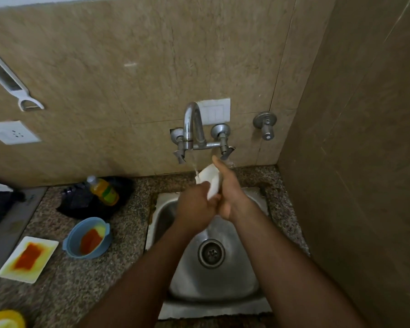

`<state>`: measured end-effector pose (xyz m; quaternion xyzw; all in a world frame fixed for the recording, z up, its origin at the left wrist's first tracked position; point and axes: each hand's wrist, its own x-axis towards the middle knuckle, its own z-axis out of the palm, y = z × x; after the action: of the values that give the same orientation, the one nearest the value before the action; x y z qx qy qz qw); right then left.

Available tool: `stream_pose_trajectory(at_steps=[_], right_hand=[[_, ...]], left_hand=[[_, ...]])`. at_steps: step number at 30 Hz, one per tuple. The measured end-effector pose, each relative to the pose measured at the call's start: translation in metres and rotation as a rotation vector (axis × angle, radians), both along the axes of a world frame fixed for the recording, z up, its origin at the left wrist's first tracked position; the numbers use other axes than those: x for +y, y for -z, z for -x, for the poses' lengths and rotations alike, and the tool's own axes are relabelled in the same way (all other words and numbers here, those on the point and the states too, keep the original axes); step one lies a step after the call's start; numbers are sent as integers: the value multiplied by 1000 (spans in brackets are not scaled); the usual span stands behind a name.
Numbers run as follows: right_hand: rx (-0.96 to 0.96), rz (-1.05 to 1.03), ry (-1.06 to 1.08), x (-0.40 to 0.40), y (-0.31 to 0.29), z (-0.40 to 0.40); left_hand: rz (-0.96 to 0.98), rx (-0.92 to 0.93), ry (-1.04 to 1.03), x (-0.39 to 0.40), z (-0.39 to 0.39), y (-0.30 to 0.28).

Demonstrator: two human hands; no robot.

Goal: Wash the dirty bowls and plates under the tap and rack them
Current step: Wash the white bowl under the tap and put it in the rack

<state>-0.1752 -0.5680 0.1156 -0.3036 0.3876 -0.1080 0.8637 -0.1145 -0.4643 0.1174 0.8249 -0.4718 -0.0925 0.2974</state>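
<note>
Both my hands hold a small white dish (pixel 210 179) on edge under the running tap (pixel 193 124), above the steel sink (pixel 213 275). My right hand (pixel 227 192) grips its right side with the thumb up along the rim. My left hand (pixel 195 207) holds its lower left edge, fingers curled against it. On the counter to the left sit a blue bowl (pixel 75 235) and a white square plate (pixel 49 250), both smeared with orange-red sauce.
A yellow bottle of dish liquid (pixel 104 189) lies on a black bag behind the blue bowl. A yellow object (pixel 5 319) shows at the bottom left corner. A second wall tap (pixel 265 125) and a side wall stand to the right of the sink.
</note>
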Motion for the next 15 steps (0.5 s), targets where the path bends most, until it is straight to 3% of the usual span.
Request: stream_pose_trajectory(at_steps=[2, 6, 9, 13, 15], right_hand=[[27, 36, 29, -3, 2, 2], [34, 28, 161, -3, 18, 16], [-4, 69, 192, -2, 34, 29], [-122, 13, 182, 3, 48, 41], [-173, -13, 153, 7, 51, 44]], left_hand=[[-60, -199, 143, 6, 0, 7], [-36, -36, 226, 25, -14, 22], [53, 53, 39, 37, -32, 35], [225, 25, -246, 46, -43, 35], [260, 352, -358, 48, -49, 32]])
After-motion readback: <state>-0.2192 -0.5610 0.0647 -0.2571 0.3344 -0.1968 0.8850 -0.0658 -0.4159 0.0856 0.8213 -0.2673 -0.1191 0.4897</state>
